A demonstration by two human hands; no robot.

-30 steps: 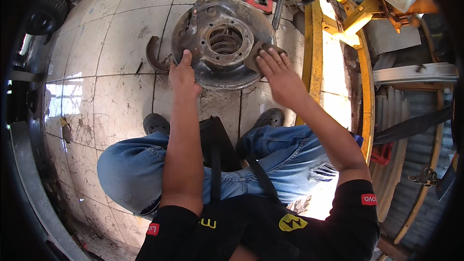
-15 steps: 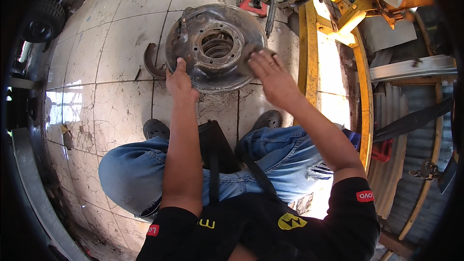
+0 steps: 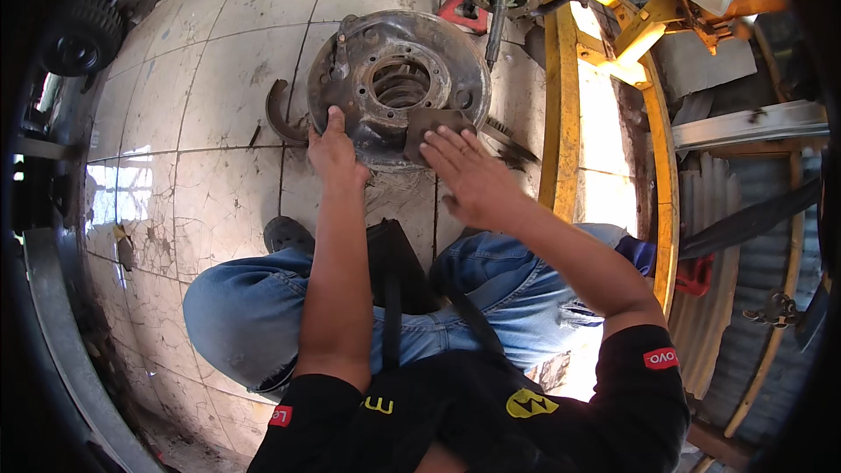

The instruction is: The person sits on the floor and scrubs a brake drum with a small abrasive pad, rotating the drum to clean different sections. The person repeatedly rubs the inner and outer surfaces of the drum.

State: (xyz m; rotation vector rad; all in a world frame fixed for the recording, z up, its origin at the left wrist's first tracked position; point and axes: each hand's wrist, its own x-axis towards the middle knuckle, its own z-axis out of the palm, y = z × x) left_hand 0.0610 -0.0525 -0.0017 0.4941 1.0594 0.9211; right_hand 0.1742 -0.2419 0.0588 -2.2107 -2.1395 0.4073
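A round, dark metal brake backing plate with a large central hole and several bolt holes stands in front of me. My left hand grips its lower-left rim, thumb up on the near face. My right hand presses a brownish square of sandpaper against the plate's lower-right face, its fingers laid over the sheet. Coils of a spring show through the central hole. A curved brake shoe lies on the floor to the left of the plate.
Right of the plate lies a dark, elongated object, its kind unclear. Beyond it runs a yellow metal frame. A drum with a shaft and a red stand are at the far side. A tyre sits far left.
My right hand has moved left and toward me with the sandpaper, from the plate's right edge to its lower-right face. The elongated object beside the plate is now uncovered. My left hand keeps its grip.
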